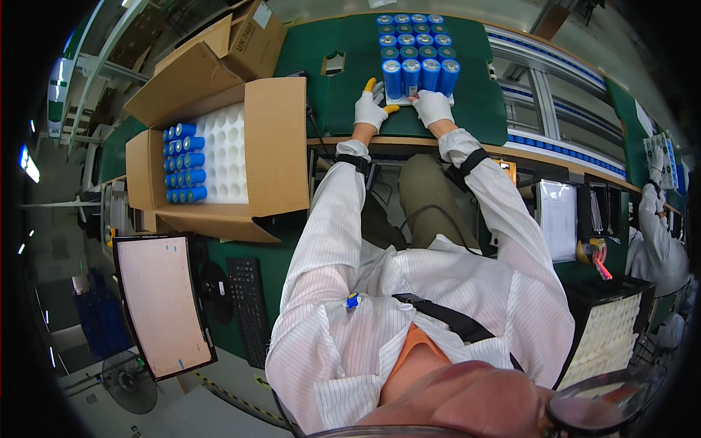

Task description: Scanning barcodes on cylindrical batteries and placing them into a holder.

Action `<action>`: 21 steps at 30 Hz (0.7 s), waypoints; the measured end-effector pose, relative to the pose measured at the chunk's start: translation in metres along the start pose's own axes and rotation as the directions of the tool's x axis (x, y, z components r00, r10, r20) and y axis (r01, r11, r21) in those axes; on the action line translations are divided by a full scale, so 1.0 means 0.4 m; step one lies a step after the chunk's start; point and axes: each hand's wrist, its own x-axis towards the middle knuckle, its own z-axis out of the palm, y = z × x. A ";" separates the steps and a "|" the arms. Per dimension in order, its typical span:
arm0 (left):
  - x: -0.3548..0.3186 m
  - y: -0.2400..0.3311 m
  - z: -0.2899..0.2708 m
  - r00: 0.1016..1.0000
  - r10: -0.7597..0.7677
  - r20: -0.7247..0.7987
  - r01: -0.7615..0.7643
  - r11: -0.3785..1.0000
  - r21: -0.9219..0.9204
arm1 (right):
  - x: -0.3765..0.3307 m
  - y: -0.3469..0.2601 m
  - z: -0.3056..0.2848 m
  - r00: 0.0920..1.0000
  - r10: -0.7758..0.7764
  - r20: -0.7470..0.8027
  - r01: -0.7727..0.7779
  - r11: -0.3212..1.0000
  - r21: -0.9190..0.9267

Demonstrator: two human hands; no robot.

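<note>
A block of blue cylindrical battery cells (411,77) stands upright in rows on a white tray (398,101) at the far middle of the green table. My left hand (371,108), in a white glove with yellow fingertips, is at the block's near left corner. Its fingers are spread, with nothing between them. Against the near right side of the front cells and the tray edge lies my right hand (432,108), also gloved. Its thumb and fingers look extended rather than wrapped round a cell, though the fingertips are partly hidden.
To the left, an open cardboard box (274,146) holds more blue cells (186,160) and a white holed insert (225,153). Another carton (252,44) stands behind it. A conveyor (548,102) runs at right. Nearer are a monitor (164,303) and keyboard (247,310). Someone else's arm (650,212) shows far right.
</note>
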 end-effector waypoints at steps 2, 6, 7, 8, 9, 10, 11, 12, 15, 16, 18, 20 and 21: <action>0.003 0.003 -0.002 1.000 -0.008 0.018 0.010 0.993 -0.119 | -0.029 0.024 -0.017 0.997 -0.038 -0.065 0.047 0.990 0.129; 0.006 0.001 -0.002 0.999 -0.045 0.017 0.047 0.981 -0.187 | -0.105 0.130 -0.056 0.965 0.212 0.153 -0.261 0.819 0.511; 0.007 0.000 -0.004 0.999 -0.041 0.027 0.046 0.970 -0.238 | -0.117 0.166 -0.068 0.926 0.301 0.227 -0.377 0.757 0.533; 0.009 0.000 -0.005 0.998 -0.054 0.041 0.064 0.958 -0.279 | -0.111 0.200 -0.080 0.923 0.323 0.209 -0.384 0.745 0.546; 0.009 0.001 -0.007 0.995 -0.090 0.046 0.100 0.944 -0.314 | -0.096 0.232 -0.092 0.918 0.349 0.186 -0.392 0.739 0.549; 0.010 0.004 -0.008 0.996 -0.078 0.054 0.091 0.944 -0.318 | -0.077 0.255 -0.096 0.903 0.381 0.197 -0.413 0.651 0.637; 0.009 0.006 -0.010 0.997 -0.037 0.063 0.052 0.966 -0.254 | -0.054 0.275 -0.099 0.902 0.389 0.186 -0.412 0.652 0.636; 0.006 0.010 -0.011 0.998 -0.013 0.067 0.025 0.982 -0.186 | -0.025 0.292 -0.102 0.904 0.386 0.185 -0.406 0.637 0.656; 0.002 0.022 -0.009 0.998 0.002 0.070 0.006 0.993 -0.121 | 0.063 0.317 -0.097 0.896 0.404 0.182 -0.413 0.613 0.673; 0.003 0.025 -0.009 0.997 -0.033 0.064 0.039 0.994 -0.106 | 0.089 0.318 -0.091 0.897 0.407 0.173 -0.412 0.626 0.662; 0.009 0.027 -0.008 0.996 -0.073 0.055 0.084 0.968 -0.236 | 0.137 0.315 -0.078 0.918 0.381 0.109 -0.363 0.698 0.617; 0.014 0.021 -0.009 0.996 -0.070 0.063 0.082 0.970 -0.227 | 0.172 0.310 -0.060 0.930 0.364 0.047 -0.317 0.732 0.603; 0.018 0.015 -0.013 0.996 -0.053 0.074 0.064 0.987 -0.149 | 0.182 0.308 -0.050 0.927 0.374 0.024 -0.310 0.728 0.611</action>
